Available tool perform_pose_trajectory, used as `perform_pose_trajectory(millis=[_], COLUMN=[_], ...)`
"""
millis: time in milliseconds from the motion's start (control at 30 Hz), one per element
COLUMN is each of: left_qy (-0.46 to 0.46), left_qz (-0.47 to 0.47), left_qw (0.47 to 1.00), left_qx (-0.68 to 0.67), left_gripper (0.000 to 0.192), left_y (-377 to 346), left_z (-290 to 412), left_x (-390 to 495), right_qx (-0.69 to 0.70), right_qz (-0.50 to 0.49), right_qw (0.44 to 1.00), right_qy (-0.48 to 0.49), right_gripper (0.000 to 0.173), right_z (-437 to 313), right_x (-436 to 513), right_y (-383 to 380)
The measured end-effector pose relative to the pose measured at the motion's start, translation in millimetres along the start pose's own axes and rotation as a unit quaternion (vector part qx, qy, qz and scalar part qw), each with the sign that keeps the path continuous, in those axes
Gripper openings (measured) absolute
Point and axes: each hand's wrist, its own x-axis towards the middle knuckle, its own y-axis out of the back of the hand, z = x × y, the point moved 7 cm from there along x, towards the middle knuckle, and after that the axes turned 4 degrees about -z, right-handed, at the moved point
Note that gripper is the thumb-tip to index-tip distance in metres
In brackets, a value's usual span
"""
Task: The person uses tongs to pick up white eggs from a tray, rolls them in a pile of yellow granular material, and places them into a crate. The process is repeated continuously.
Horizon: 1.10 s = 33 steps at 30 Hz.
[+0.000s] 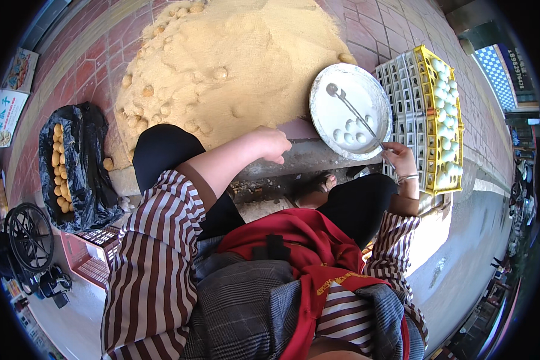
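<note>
My right hand [401,158] grips the end of a long metal ladle [353,109], whose bowl rests in a round metal basin [314,118] coated with a whitish paste or liquid. Several pale eggs [360,137] lie in the near part of the basin. My left hand [273,145] is over the near edge of a broad heap of tan, sawdust-like powder [270,58], its fingers curled; whether it holds anything cannot be told. Coated round eggs [148,91] lie on the heap, mostly along its left side.
Stacked plastic crates, the yellow top one [432,135] holding pale blue-green eggs [447,110], stand right of the basin. At left, a crate lined with black plastic [90,157] holds coated eggs [63,177]. Beyond are a pink plastic crate [78,261] and a spoked wheel [29,237]. A curb [274,157] crosses before me.
</note>
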Motion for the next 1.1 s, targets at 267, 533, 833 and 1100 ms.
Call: perform_pose_trajectory(millis=[267,533,833,1100], left_qy=[0.003,0.011,-0.001,-0.033], left_qz=[0.004,0.019,0.006,0.012], left_qw=[1.000,1.000,1.000,0.999], left_qx=[-0.002,-0.001,-0.009,-0.009], left_gripper=[0.038,0.035,0.040,0.044], left_y=[7,11,5,-4], left_z=[-1,-7,-3,1], left_x=[-3,-7,1,9], right_qx=[-0.158,-0.209,-0.127,-0.267], right_qz=[0.000,0.013,0.091,0.133], right_qw=[0.978,0.969,0.988,0.945], right_qy=[0.134,0.131,0.004,-0.132], right_gripper=[0.029,0.029,0.033,0.033], right_z=[-151,-156,-45,19], right_x=[90,73,7,-34], right_y=[-85,-118,-45,-20])
